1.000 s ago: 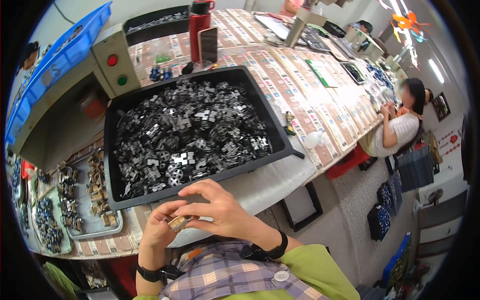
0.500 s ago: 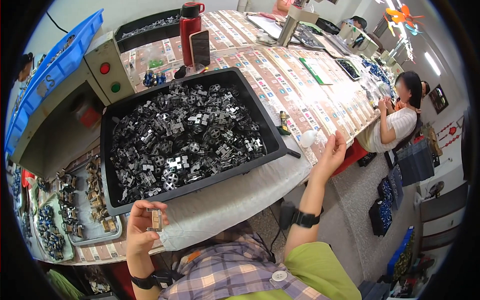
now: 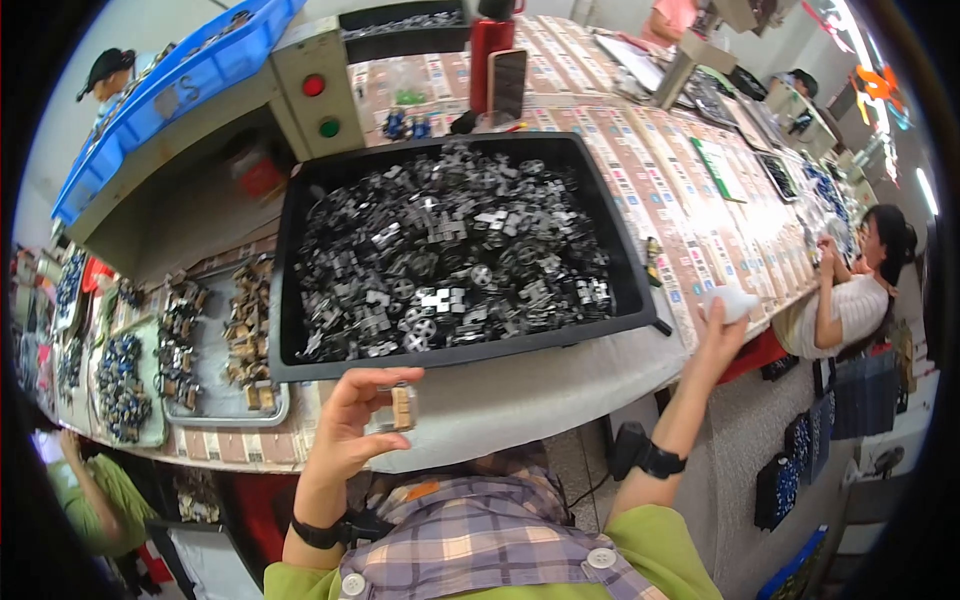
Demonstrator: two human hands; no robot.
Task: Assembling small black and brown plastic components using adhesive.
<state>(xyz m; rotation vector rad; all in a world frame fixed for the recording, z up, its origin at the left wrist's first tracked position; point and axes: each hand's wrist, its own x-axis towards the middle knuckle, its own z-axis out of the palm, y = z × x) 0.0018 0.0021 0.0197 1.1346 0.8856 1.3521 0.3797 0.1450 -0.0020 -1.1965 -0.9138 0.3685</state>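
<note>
At lower centre, our left hand (image 3: 348, 424) pinches a small tan-and-silver block-shaped part (image 3: 402, 409) in its fingers, its face best kept uncovered; at centre right, our right hand (image 3: 720, 345) curls its fingers round a rounded white plastic bottle (image 3: 737, 300), best held lightly.

Tan part (image 3: 402, 408) upright, left grip (image 3: 352, 420); white bottle (image 3: 731, 301), right grip (image 3: 720, 340)

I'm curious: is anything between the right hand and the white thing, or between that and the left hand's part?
Nothing visible blocks either: the right hand is at the near side of the white thing. From there to the part in the left hand, the space looks open, though the black tray comes close at its corner.
</note>
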